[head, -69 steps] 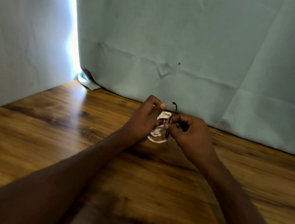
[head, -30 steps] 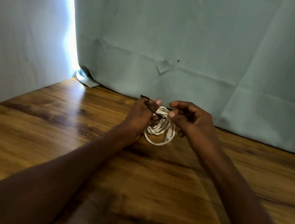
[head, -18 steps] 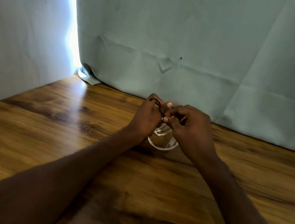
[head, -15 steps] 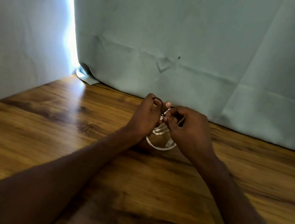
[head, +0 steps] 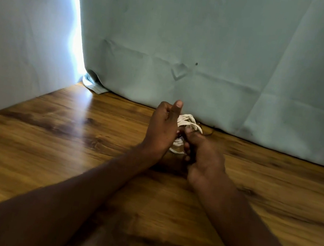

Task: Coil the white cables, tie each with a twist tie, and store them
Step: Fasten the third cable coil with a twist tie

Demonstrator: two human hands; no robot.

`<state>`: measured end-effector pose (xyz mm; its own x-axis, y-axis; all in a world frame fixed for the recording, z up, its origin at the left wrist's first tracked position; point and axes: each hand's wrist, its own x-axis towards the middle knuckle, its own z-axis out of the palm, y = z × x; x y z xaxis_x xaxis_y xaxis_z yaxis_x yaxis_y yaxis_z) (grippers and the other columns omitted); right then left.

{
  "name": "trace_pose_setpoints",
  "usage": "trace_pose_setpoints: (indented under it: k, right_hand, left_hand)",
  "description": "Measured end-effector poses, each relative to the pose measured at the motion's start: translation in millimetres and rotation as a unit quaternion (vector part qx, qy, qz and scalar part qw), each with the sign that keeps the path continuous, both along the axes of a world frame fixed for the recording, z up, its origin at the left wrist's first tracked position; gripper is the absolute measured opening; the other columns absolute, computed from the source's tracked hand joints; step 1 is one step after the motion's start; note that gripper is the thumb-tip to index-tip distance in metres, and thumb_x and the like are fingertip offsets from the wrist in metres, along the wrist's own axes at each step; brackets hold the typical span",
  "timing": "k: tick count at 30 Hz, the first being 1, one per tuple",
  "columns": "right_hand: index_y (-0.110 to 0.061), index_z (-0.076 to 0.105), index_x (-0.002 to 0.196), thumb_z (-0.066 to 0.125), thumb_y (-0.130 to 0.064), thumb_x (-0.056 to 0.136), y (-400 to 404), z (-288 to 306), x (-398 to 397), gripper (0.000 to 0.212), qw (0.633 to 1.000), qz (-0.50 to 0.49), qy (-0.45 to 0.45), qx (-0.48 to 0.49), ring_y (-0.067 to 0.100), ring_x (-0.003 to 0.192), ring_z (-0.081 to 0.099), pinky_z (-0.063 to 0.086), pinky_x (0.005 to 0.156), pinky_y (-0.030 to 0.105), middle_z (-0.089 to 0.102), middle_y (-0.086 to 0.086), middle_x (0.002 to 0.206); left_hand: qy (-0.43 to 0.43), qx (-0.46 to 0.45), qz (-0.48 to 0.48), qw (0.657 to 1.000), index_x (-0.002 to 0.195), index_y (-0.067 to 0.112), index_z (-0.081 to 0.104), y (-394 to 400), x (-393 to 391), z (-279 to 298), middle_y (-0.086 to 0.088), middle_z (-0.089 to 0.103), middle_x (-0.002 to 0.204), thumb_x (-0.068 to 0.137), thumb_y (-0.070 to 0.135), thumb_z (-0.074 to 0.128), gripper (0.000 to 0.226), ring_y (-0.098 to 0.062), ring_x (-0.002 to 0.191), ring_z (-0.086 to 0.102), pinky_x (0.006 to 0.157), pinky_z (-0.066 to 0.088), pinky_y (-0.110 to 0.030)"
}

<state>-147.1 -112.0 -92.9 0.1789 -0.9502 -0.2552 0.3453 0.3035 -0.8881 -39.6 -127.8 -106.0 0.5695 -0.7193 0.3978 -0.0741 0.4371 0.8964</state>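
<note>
Observed: a coiled white cable (head: 187,121) is held between both hands, just above the wooden tabletop (head: 66,149) and near the foot of the pale green curtain (head: 212,45). The coil stands in front of that curtain, well to the right of the bright gap where the curtain panels part.

Left hand (head: 160,131): fingers curled round the left side of the coil, thumb raised straight and free of it. Right hand (head: 203,153): fingers bent tight at the coil's near side, pinching at its middle; blurred, so what exactly lies under the fingertips cannot be told. A thin dark strand (head: 209,131), likely the twist tie, projects to the right of the coil toward the curtain.

Assessment: the cable appears light, soft and springy; its loops will likely splay if the hold slackens. It is best gripped across the gathered bundle at one side, loops pressed together, leaving the opposite side open for the tie. The tie is probably thin and bendable, and best taken at its ends for twisting. Tying appears in progress; storage is not yet done.
</note>
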Motion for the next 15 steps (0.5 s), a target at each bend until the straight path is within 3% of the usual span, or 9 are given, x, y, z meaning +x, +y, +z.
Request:
trace_pose_setpoints:
  k: [2,4,7,11,15]
  right_hand:
    - [-0.008,0.074,0.114,0.077,-0.019,0.090,0.1,3.5,-0.7,0.027,0.997,0.031,-0.056,0.037,0.004,0.046,0.057,0.040,0.036,0.016,0.069,0.002,0.088]
    - [-0.010,0.073,0.103,0.069,-0.018,0.097,3.5,7.7,-0.5,0.010,0.993,0.053,-0.083,0.065,0.003,0.038,0.054,0.040,0.034,0.015,0.063,0.003,0.082]
    - [-0.010,0.067,0.085,0.062,-0.015,0.102,10.1,11.6,-0.2,0.018,0.988,0.075,-0.107,0.078,0.005,0.048,0.055,0.045,0.044,0.017,0.064,0.003,0.070]
    - [-0.008,0.068,0.091,0.058,-0.012,0.104,11.0,12.3,1.6,0.017,0.978,0.062,-0.168,0.103,0.011,0.065,0.056,0.042,0.054,0.017,0.067,0.004,0.072]
    - [-0.004,0.067,0.104,0.054,-0.012,0.103,8.6,12.8,-0.5,0.015,0.961,0.067,-0.232,0.132,0.016,0.068,0.058,0.039,0.060,0.023,0.070,0.007,0.093]
  left_hand:
    - [-0.001,-0.009,0.004,1.000,0.086,-0.003,0.052,1.4,-4.2,-0.8,-0.014,0.055,0.067,0.101,0.052,0.056,0.057,-0.020,0.057,0.051,0.055,0.045,-0.036]
    - [0.005,-0.025,0.014,1.000,0.078,-0.001,0.048,5.8,-9.8,1.5,-0.010,0.050,0.058,0.103,0.042,0.059,0.051,-0.014,0.049,0.049,0.049,0.042,-0.028]
    - [0.030,-0.044,0.015,0.998,0.074,-0.005,0.043,9.0,-14.0,3.5,-0.008,0.044,0.054,0.102,0.036,0.062,0.053,-0.011,0.044,0.044,0.043,0.040,-0.025]
    - [0.040,-0.057,-0.005,0.998,0.074,-0.008,0.037,11.6,-15.9,3.1,-0.014,0.040,0.060,0.098,0.041,0.067,0.062,-0.021,0.049,0.041,0.046,0.038,-0.028]
    - [-0.012,-0.040,0.020,0.999,0.061,0.017,0.038,7.4,-12.9,4.1,-0.008,0.038,0.059,0.091,0.055,0.070,0.058,-0.023,0.058,0.039,0.055,0.038,-0.040]
